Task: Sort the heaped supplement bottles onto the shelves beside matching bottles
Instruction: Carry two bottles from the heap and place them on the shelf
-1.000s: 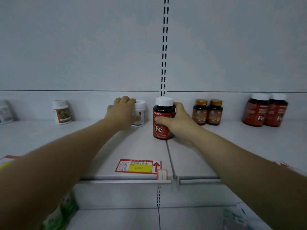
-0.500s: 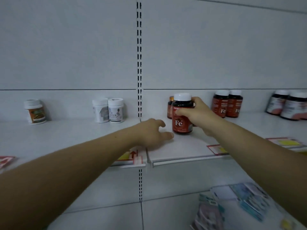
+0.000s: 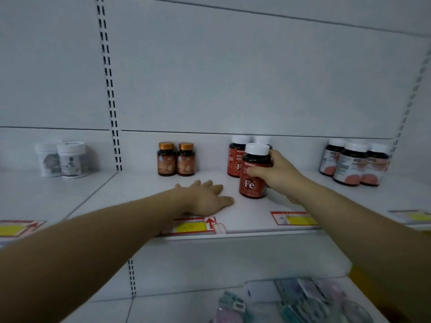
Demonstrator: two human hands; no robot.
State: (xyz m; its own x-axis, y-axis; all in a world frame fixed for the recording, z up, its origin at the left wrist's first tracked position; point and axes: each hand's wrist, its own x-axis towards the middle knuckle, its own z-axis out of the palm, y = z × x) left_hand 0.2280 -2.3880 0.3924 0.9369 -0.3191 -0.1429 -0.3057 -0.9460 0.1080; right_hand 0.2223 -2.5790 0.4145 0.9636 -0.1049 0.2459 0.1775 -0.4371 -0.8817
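My right hand (image 3: 276,174) grips a dark bottle with a red "Fe" label and white cap (image 3: 253,176), which stands on the white shelf (image 3: 140,197). Directly behind it stand two matching Fe bottles (image 3: 235,157), partly hidden by the held one. My left hand (image 3: 207,197) rests flat on the shelf, fingers spread, just left of the held bottle and holding nothing.
Two amber-capped brown bottles (image 3: 176,159) stand left of the Fe pair. Two white jars (image 3: 63,158) sit at far left, three pink-labelled dark bottles (image 3: 354,163) at far right. Yellow price tags (image 3: 193,226) line the shelf edge. Loose packets (image 3: 296,299) lie on the lower shelf.
My right hand has carried the Fe bottle rightward to in front of the matching pair. My left hand left the white jar and came to rest on the shelf.
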